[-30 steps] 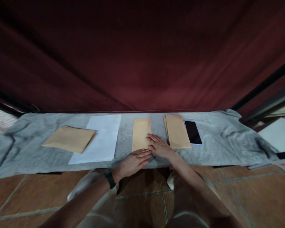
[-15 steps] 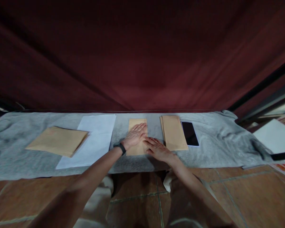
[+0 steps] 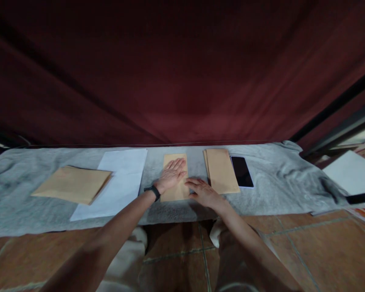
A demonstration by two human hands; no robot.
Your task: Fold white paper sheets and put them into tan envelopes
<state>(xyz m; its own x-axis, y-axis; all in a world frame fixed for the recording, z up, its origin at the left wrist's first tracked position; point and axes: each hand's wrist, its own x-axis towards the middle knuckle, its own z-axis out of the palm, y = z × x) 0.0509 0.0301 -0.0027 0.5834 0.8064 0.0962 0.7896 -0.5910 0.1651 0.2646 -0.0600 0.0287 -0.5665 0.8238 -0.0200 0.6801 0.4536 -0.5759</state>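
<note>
A brown paper envelope (image 3: 174, 194) lies upright in front of me on a grey cloth. Flat across its middle rests my left hand (image 3: 171, 175), fingers stretched out, a black band on the wrist. My right hand (image 3: 203, 192) is at the envelope's right edge, its fingers loosely bent and apart, fingertips by the edge. To the right lies a small stack of similar brown envelopes (image 3: 222, 172). Over on the left, a larger pile of brown envelopes (image 3: 74, 183) partly covers white paper sheets (image 3: 126, 178).
The grey cloth (image 3: 273, 182) covers a long, narrow surface. A dark phone (image 3: 242, 172) lies right of the small stack. Behind hangs a dark red curtain (image 3: 182, 89). Tiled floor (image 3: 176, 267) shows below, and a white panel (image 3: 351, 172) is at far right.
My right hand has drawn slightly back from my left hand, and its fingers have bent more. The left hand still presses on the envelope, its thumb more spread.
</note>
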